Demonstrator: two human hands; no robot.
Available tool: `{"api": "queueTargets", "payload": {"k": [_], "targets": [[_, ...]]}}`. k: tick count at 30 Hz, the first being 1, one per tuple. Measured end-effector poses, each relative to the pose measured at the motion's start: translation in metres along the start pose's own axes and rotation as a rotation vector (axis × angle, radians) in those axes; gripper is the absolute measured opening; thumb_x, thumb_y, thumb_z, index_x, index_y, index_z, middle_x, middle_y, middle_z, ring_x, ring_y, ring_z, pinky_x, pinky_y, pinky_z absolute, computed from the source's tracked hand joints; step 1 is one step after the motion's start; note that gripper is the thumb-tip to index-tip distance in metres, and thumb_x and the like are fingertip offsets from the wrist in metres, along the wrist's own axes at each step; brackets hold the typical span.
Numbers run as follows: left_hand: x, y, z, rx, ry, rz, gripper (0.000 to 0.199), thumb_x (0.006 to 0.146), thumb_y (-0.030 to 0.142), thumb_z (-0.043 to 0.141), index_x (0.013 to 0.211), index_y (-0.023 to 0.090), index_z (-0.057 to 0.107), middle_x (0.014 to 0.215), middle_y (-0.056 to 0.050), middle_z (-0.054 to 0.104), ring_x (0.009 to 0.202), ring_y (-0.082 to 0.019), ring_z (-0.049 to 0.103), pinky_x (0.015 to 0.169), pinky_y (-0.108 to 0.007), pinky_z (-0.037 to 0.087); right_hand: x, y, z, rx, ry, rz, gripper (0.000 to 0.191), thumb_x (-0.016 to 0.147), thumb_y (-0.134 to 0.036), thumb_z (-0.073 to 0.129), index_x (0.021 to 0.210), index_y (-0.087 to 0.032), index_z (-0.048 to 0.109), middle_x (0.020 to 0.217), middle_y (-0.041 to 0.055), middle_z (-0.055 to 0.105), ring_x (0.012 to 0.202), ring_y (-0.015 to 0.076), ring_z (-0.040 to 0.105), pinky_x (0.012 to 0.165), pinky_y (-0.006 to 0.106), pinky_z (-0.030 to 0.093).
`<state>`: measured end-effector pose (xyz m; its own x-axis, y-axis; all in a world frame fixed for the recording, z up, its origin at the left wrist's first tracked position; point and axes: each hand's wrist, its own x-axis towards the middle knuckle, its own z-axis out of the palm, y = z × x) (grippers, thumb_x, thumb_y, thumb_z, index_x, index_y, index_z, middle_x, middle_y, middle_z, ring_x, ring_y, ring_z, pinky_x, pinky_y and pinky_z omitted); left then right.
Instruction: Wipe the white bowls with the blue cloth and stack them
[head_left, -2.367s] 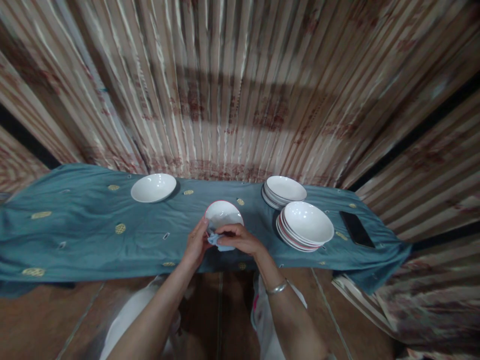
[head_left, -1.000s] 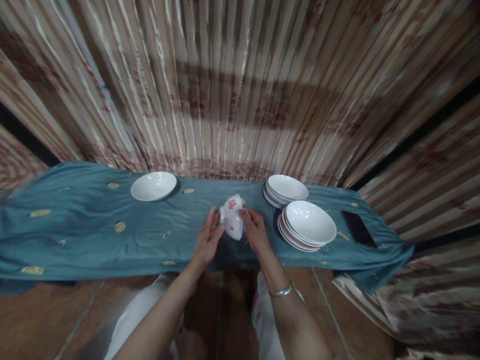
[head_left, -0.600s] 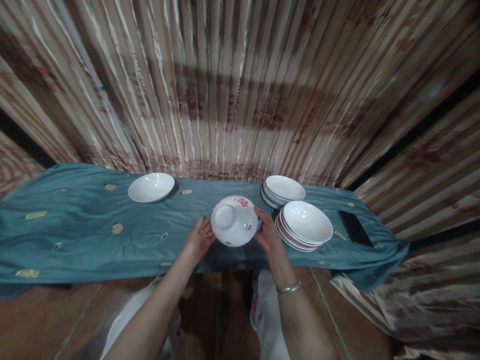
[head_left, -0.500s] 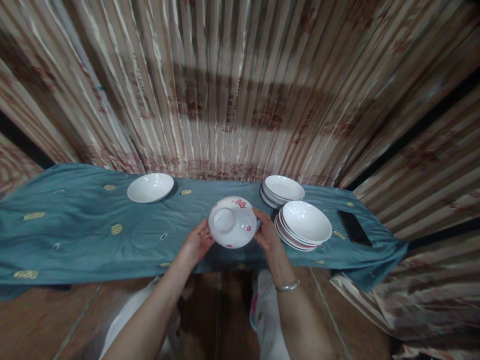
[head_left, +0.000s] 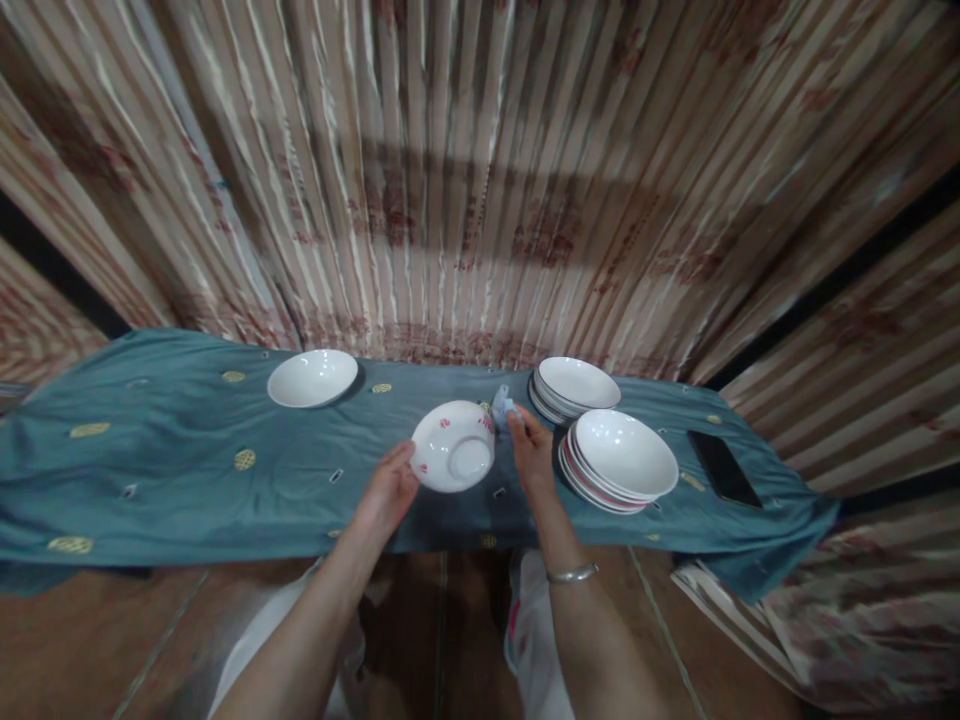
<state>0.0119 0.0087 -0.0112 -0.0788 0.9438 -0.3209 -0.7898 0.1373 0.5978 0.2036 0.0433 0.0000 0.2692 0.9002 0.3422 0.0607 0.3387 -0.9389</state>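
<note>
The left hand (head_left: 386,490) pinches the tilted bowl (head_left: 439,450) by its edge over the tabletop (head_left: 300,485); the right hand (head_left: 531,450) pinches a cloth (head_left: 502,407) beside it — held one-handed, that bowl probably wants a firm grip.

Clearance over the counter (head_left: 187,490)
Left: free passage before the lone bowl (head_left: 313,379). Centre: held bowl (head_left: 446,450) obstructs. Right: rear dish stack (head_left: 579,384) and front dish stack (head_left: 626,455) obstruct; phone (head_left: 724,468) lies flat beyond. Back: curtain (head_left: 465,200) closes the far edge.

left hand (head_left: 386,487): curled, gripping | right hand (head_left: 534,455): pinching | forearms (head_left: 315,612): reaching forward, apart
</note>
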Motion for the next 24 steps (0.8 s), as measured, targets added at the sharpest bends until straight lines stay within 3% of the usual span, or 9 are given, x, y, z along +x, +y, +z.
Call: {"api": "queueTargets", "payload": {"k": [2,5,7,10,13,17,24], "targets": [[-0.001,-0.003,0.002,0.014,0.011,0.021,0.005,0.068,0.005,0.069,0.067,0.01,0.067,0.068,-0.005,0.072,0.059,-0.012,0.065,0.063,-0.022,0.051,-0.008,-0.009,0.005,-0.083,-0.045,-0.084,0.032,0.088,-0.041,0.054,0.105,-0.02,0.072,0.108,0.0068,0.072,0.102,0.0232,0.065,0.096,0.043,0.049],[-0.003,-0.006,0.006,0.024,-0.012,0.052,0.006,0.065,0.009,0.073,0.064,0.011,0.067,0.065,-0.004,0.071,0.059,-0.013,0.065,0.063,-0.022,0.051,-0.029,-0.022,0.019,-0.239,-0.234,-0.271,0.033,0.093,-0.038,0.049,0.114,-0.023,0.068,0.129,0.0076,0.062,0.121,0.0225,0.055,0.107,0.042,0.041],[-0.004,-0.008,0.007,0.037,-0.067,0.074,0.007,0.064,0.011,0.073,0.069,0.012,0.069,0.066,-0.005,0.071,0.063,-0.015,0.066,0.067,-0.025,0.052,-0.043,-0.027,0.029,-0.393,-0.371,-0.405,0.033,0.095,-0.035,0.044,0.12,-0.026,0.065,0.133,0.006,0.059,0.125,0.0211,0.051,0.109,0.042,0.039],[-0.005,-0.01,0.005,0.08,-0.117,0.091,0.015,0.061,0.009,0.069,0.076,0.013,0.071,0.069,-0.005,0.072,0.068,-0.018,0.068,0.072,-0.028,0.053,-0.057,-0.029,0.04,-0.603,-0.48,-0.552,0.037,0.097,-0.026,0.039,0.129,-0.024,0.059,0.138,0.007,0.054,0.127,0.0212,0.047,0.108,0.04,0.039],[-0.004,-0.013,0.002,0.105,-0.103,0.102,0.015,0.062,0.011,0.067,0.075,0.013,0.072,0.068,-0.005,0.073,0.063,-0.017,0.067,0.068,-0.027,0.052,-0.06,-0.027,0.044,-0.817,-0.487,-0.611,0.041,0.096,-0.021,0.039,0.135,-0.021,0.053,0.146,0.0095,0.046,0.133,0.0248,0.04,0.106,0.044,0.038],[-0.001,-0.019,-0.002,0.054,-0.039,0.139,0.012,0.066,0.022,0.068,0.073,0.012,0.072,0.068,-0.005,0.072,0.06,-0.016,0.065,0.065,-0.026,0.051,-0.057,-0.028,0.047,-0.98,-0.468,-0.61,0.045,0.096,-0.025,0.043,0.141,-0.024,0.044,0.152,0.0075,0.038,0.142,0.0283,0.024,0.108,0.05,0.03],[0.002,-0.023,0.0,0.025,-0.087,0.159,0.02,0.068,0.029,0.071,0.08,0.013,0.073,0.084,-0.008,0.075,0.091,-0.022,0.069,0.091,-0.033,0.049,-0.051,-0.028,0.05,-0.962,-0.413,-0.533,0.042,0.098,-0.028,0.038,0.139,-0.021,0.046,0.149,0.0077,0.043,0.141,0.0262,0.028,0.11,0.047,0.026]]}}
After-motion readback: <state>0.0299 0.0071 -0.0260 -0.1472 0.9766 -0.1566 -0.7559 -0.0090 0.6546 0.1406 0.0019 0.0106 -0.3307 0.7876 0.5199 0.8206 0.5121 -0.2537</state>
